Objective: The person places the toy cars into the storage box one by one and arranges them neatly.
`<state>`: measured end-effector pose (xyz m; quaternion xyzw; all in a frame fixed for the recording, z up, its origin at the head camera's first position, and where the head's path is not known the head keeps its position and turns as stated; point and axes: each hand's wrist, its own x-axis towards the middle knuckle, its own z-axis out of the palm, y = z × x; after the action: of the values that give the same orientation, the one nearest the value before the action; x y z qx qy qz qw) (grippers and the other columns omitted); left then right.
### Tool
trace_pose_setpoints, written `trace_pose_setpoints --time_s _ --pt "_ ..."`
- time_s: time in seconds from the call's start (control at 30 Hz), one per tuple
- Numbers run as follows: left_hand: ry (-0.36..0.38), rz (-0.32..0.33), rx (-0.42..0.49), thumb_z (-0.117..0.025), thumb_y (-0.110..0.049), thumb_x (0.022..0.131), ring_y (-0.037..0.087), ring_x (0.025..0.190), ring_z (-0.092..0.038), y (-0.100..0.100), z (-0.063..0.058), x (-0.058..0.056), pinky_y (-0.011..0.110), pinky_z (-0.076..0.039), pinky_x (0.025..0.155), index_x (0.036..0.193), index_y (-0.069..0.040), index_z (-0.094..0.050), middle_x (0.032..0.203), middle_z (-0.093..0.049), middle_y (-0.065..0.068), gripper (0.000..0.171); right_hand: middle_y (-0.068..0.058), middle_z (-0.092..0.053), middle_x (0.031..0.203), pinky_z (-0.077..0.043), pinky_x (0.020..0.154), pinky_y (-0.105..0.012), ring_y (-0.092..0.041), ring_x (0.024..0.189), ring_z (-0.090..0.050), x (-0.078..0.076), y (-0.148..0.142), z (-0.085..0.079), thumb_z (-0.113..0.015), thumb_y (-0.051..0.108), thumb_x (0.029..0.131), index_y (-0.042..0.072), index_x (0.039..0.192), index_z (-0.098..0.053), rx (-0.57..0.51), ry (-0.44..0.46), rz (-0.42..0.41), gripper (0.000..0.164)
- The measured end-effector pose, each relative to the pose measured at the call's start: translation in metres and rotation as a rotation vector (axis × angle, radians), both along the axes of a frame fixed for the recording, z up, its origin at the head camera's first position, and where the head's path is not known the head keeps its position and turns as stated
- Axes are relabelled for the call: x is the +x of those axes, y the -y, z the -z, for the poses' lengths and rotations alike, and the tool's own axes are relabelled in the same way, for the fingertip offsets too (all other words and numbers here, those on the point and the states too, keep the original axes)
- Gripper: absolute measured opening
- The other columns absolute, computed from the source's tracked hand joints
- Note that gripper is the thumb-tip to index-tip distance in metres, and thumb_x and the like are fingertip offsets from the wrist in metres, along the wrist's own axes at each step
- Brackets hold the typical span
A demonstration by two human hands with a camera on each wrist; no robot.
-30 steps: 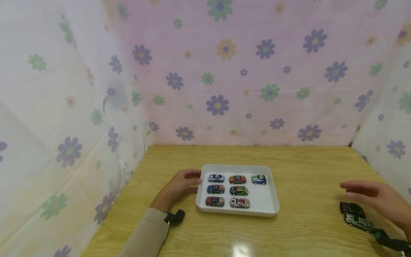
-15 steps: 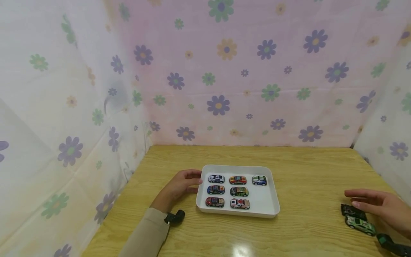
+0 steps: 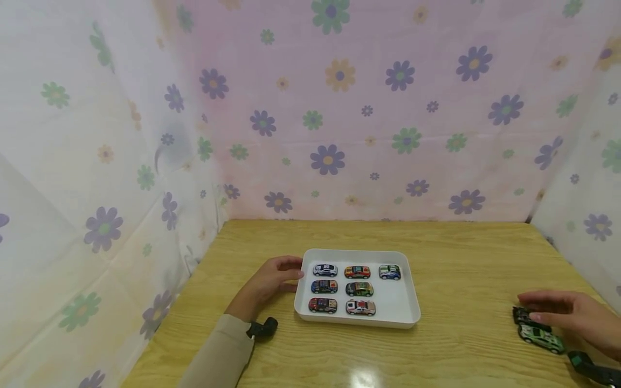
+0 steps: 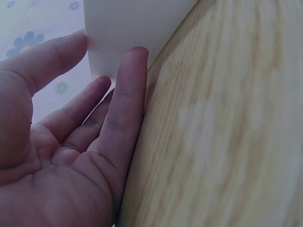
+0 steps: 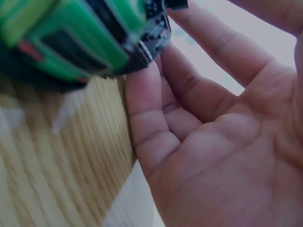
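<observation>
A white tray (image 3: pixel 395 318) stands mid-table, holding several small toy cars, among them a red-and-black car (image 3: pixel 323 305) and a white-and-red car (image 3: pixel 360 307). At its left end, my left hand (image 3: pixel 271 280) touches the wall with thumb and fingertips; the left wrist view shows these fingers mostly straight against the tray wall (image 4: pixel 128 28). Far right, my right hand (image 3: pixel 577 315) is around a black toy car (image 3: pixel 523 317), thumb over its near side and fingers beyond it. A green toy car (image 3: pixel 540 338) lies beside it, large in the right wrist view. Whether the fingers grip is unclear.
The wooden table (image 3: pixel 456 269) extends to a flower-printed cloth (image 3: pixel 368 134) at the back and both sides. Inside the tray, the blue-and-white car (image 3: pixel 390 272) sits at the back right, with bare tray floor in front of it.
My right hand has come down from above the two loose cars to the black one, its thumb now overlapping it. The left hand and the tray stay in place.
</observation>
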<state>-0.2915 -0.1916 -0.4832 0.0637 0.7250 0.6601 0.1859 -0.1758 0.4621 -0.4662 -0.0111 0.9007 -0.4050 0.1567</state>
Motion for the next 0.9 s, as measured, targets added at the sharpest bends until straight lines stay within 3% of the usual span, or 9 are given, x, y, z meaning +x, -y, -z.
trace_pose_setpoints --time_s 0.27,0.4,0.5,0.7,0.77,0.9 --pt "-0.003 0.007 0.005 -0.073 -0.015 0.098 0.027 0.118 -0.067 0.001 0.001 0.001 0.043 -0.063 0.092 0.142 -0.004 -0.058 0.141 -0.061 0.017 0.048 -0.032 -0.056 0.144 -0.059 0.085 -0.024 0.018 0.095 -0.057 0.004 -0.005 0.003 -0.07 0.035 0.099 -0.013 0.148 -0.045 0.031 -0.006 0.027 0.072" --pt "-0.006 0.012 0.01 -0.073 -0.015 0.098 0.027 0.118 -0.067 0.001 0.0 0.001 0.043 -0.063 0.092 0.142 -0.003 -0.058 0.141 -0.061 0.017 0.048 -0.03 -0.059 0.14 -0.06 0.091 -0.04 -0.009 0.106 -0.067 0.004 -0.008 0.005 -0.07 0.037 0.099 -0.012 0.145 -0.049 0.054 0.018 0.049 0.071" --pt "0.002 0.007 0.016 -0.073 -0.015 0.097 0.027 0.118 -0.067 0.001 0.0 0.001 0.043 -0.063 0.092 0.141 -0.004 -0.059 0.141 -0.062 0.016 0.048 -0.031 -0.06 0.138 -0.058 0.092 -0.052 -0.027 0.11 -0.067 0.003 -0.011 0.007 -0.07 0.039 0.099 -0.012 0.144 -0.051 0.053 0.041 0.055 0.07" --pt "0.005 0.005 0.028 -0.073 -0.014 0.098 0.027 0.119 -0.067 0.0 0.0 0.001 0.043 -0.063 0.092 0.141 -0.003 -0.059 0.141 -0.061 0.016 0.047 -0.028 -0.063 0.137 -0.059 0.091 -0.05 -0.017 0.104 -0.068 0.002 -0.013 0.01 -0.074 0.041 0.095 -0.009 0.142 -0.056 0.062 0.048 0.086 0.07" --pt "0.004 0.008 0.03 -0.072 -0.013 0.098 0.028 0.119 -0.067 0.0 0.0 0.001 0.044 -0.063 0.092 0.141 -0.002 -0.059 0.141 -0.061 0.017 0.046 -0.028 -0.063 0.137 -0.06 0.09 -0.048 -0.019 0.104 -0.068 0.002 -0.013 0.01 -0.075 0.04 0.095 -0.009 0.141 -0.056 0.057 0.051 0.088 0.07" --pt "0.009 0.008 0.028 -0.071 -0.012 0.098 0.027 0.118 -0.067 0.0 0.001 0.0 0.044 -0.062 0.093 0.141 -0.002 -0.058 0.141 -0.061 0.017 0.046 -0.031 -0.061 0.137 -0.06 0.089 -0.046 -0.035 0.112 -0.067 0.002 -0.012 0.008 -0.074 0.038 0.096 -0.01 0.141 -0.056 0.054 0.051 0.07 0.069"
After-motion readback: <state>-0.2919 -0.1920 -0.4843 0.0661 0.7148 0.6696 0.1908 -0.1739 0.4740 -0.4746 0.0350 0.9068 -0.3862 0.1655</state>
